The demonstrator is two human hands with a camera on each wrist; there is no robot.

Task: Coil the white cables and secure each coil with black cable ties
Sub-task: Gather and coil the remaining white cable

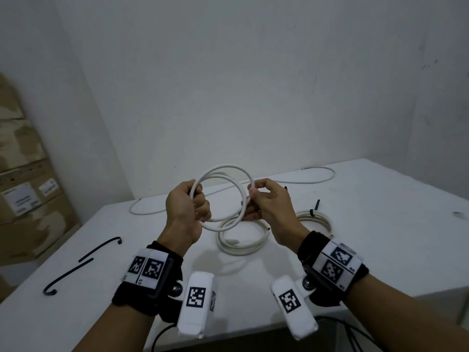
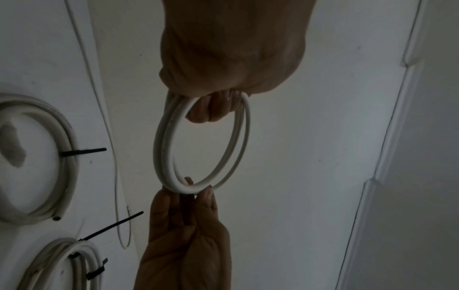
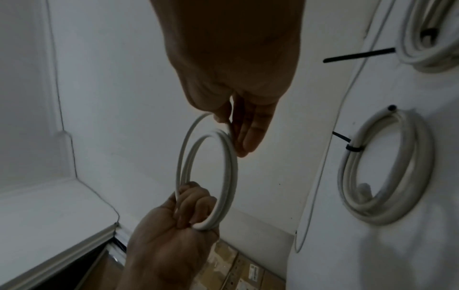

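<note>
I see bare forearms, each wrapped in a black wrist strap carrying a white band printed with two black square markers. A white padded block with its own marker hangs from each strap by a metal stud.

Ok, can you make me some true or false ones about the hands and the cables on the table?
1. Both hands hold one white coil in the air. True: left hand, right hand.
2. The held coil already has a black tie. False: none shows on it.
3. Two loose black cable ties lie on the table's left side. True.
4. No coil on the table is tied. False: the coil by the right hand wears a black tie.
</note>
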